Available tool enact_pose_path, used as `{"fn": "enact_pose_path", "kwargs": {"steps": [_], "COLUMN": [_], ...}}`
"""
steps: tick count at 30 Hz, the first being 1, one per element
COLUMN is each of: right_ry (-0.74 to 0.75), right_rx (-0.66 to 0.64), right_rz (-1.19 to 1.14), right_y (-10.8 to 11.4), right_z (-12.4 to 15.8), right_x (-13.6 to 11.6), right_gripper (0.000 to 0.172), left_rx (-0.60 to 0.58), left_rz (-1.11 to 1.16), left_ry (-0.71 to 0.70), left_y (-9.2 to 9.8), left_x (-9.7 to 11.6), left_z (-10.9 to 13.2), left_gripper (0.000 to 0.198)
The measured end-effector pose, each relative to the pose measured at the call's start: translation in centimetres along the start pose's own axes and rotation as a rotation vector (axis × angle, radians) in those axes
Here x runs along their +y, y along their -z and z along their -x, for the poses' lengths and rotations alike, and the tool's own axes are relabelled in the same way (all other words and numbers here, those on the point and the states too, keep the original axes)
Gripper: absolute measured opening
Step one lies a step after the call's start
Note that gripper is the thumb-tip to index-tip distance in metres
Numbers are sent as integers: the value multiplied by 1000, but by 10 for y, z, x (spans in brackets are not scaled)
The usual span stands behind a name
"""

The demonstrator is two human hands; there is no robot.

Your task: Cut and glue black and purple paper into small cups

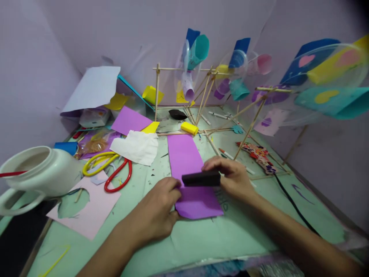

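A long purple paper strip [186,157] lies on the pale green table, with a crease or edge across it near the hands. My left hand [161,207] rests at the strip's left edge, its fingers curled onto the paper. Above the strip, my right hand [230,175] is closed on a dark, flat, bar-shaped object [201,179], which points left toward my left fingers. The purple paper's near end lifts slightly off the table between my two hands.
White teapot [57,169], scissors with yellow and red handles [118,181] and pink paper [98,215] are at left. Stick frames with paper cups [198,50] stand behind. A patterned glue gun or similar tool [256,154] with a black cord lies right.
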State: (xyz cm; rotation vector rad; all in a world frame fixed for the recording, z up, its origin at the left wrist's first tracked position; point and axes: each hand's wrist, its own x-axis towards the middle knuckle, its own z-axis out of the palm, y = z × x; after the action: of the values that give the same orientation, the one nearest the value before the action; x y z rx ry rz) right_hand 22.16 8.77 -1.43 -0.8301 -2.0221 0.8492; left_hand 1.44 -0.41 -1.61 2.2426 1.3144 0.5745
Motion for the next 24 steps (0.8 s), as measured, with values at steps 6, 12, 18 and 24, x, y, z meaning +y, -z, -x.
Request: {"fn": "enact_pose_path", "kwargs": {"steps": [6,12,18,24], "right_ry": [352,507,543,581], "right_rx": [-100,-252,-331,-388], "right_rz": [149,309,325,359], "right_y": [0,-4,-8,-9], "right_z": [44,43,38,31], "right_x": [19,20,20,16], "right_gripper": [21,20,16,17], "left_rx": [30,7,-78,-91], "left_rz": [31,4,3,-20], "left_ry": [95,71,59,44], "left_y": [0,2,10,11], "left_x": [3,3,2,0], "left_z": [-1,-1,3,5], "left_gripper": [18,36,49,61]}}
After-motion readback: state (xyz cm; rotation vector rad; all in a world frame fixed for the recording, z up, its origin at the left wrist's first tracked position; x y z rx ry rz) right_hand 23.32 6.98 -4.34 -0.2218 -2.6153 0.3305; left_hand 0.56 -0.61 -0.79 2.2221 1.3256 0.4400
